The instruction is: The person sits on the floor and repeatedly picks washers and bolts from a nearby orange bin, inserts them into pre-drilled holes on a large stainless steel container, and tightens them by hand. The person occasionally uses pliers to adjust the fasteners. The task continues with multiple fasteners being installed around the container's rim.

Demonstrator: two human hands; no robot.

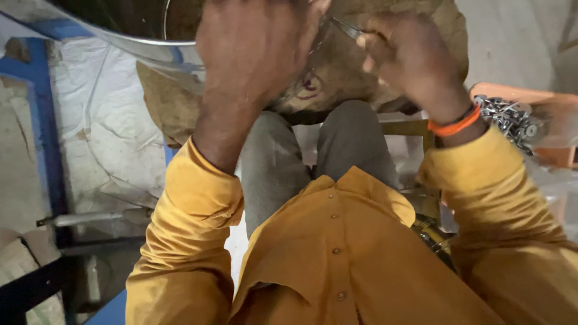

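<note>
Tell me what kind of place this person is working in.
Probably a small, rough workshop. An orange plastic tray of loose silvery metal fasteners sits by the right hand, a worn brown sack lies under both hands, and a shiny round metal drum stands ahead.

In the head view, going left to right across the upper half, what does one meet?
Blue strip → white sheet → left hand → thin metal piece → right hand → orange wristband → pile of metal parts in an orange tray.
</note>
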